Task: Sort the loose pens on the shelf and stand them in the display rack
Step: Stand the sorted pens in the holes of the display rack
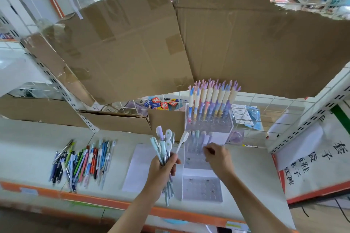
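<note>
On the white shelf (251, 166) I see my left hand (162, 166) clenched around a bunch of pastel pens (163, 147), held upright just left of the clear display rack (202, 157). My right hand (217, 157) pinches something over the rack's middle tier; what, I cannot tell. Loose pens (83, 162) lie well to the left.

One tiered clear rack (208, 119). Two hands: left (162, 168), right (217, 157). One white sheet (136, 166). One heap of loose pens (81, 162), too many to count.
</note>
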